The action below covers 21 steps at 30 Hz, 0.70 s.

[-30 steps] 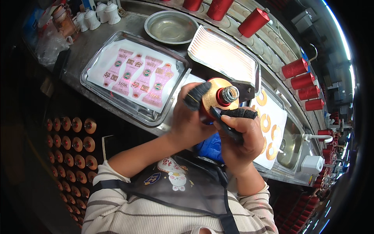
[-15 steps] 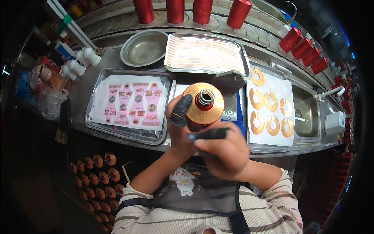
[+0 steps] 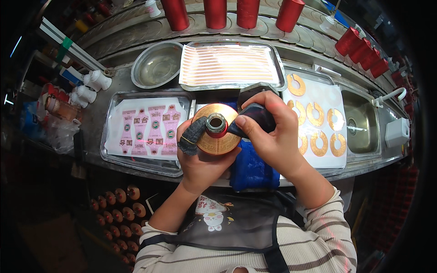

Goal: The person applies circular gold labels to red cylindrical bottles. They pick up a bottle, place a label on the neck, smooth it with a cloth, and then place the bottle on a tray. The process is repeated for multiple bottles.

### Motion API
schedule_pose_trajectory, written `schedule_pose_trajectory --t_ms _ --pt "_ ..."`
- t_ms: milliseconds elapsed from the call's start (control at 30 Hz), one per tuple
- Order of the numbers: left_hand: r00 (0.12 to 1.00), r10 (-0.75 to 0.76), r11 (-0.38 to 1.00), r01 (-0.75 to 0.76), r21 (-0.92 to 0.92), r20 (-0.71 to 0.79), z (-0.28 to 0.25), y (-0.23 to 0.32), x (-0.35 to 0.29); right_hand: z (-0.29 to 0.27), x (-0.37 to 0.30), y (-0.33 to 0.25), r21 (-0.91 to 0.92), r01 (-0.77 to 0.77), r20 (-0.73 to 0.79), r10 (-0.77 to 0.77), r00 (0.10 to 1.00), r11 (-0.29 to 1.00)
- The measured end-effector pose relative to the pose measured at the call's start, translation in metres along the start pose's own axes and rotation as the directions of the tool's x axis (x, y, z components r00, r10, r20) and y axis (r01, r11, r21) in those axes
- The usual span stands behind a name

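Note:
My left hand [image 3: 200, 166], a dark knitted cover on its thumb, is closed around a red bottle [image 3: 225, 130] held upright. The bottle's neck is uncapped, and a round gold label [image 3: 217, 144] rings its shoulder. My right hand [image 3: 277, 132] is closed at the bottle's right side, thumb bent against a smooth black piece [image 3: 258, 117]. The tip of that piece meets the gold label beside the neck. Whether it is a finger cover or a held tool, I cannot tell. Below the right hand lies a blue cloth [image 3: 255, 168].
Pink labels [image 3: 154, 123] lie in the left tray [image 3: 107, 152], C-shaped gold labels [image 3: 318, 143] on a white sheet at right. Strips [image 3: 227, 66] fill the back tray beside a metal bowl [image 3: 157, 63]. Red bottles [image 3: 215, 13] stand on a conveyor behind; a sink [image 3: 359, 123] is far right.
The bottle and my left hand have shifted left and slightly down. My right hand has moved up from in front of the bottle to its right side, bringing the black piece against the label.

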<state>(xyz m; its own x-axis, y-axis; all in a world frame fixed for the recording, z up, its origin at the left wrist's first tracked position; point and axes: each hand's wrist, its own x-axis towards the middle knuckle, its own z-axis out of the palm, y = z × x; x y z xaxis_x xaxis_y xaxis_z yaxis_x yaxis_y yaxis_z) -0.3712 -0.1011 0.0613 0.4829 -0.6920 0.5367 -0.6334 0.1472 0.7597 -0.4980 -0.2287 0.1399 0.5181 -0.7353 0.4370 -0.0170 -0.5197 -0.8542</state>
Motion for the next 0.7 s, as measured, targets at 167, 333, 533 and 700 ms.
schedule_pose_trajectory --t_ms 167,333,533,700 --pt "0.998 -0.006 0.998 0.01 -0.056 0.06 -0.009 0.002 0.003 -0.003 0.017 -0.004 -0.057 -0.042 0.088 0.047 0.995 0.998" --pt "0.962 -0.131 0.982 0.159 -0.101 0.241 -0.031 0.004 0.012 0.009 0.033 0.01 -0.043 0.082 0.108 -0.077 0.991 0.996" --pt "0.73 -0.28 0.692 0.603 -0.397 0.623 -0.061 -0.02 0.037 0.018 0.05 0.011 0.022 -0.17 0.133 0.165 0.977 0.985" --pt "0.948 -0.129 0.931 0.217 -0.294 0.29 -0.054 0.002 0.019 -0.011 -0.004 -0.026 0.058 -0.02 0.091 0.014 0.996 0.998"
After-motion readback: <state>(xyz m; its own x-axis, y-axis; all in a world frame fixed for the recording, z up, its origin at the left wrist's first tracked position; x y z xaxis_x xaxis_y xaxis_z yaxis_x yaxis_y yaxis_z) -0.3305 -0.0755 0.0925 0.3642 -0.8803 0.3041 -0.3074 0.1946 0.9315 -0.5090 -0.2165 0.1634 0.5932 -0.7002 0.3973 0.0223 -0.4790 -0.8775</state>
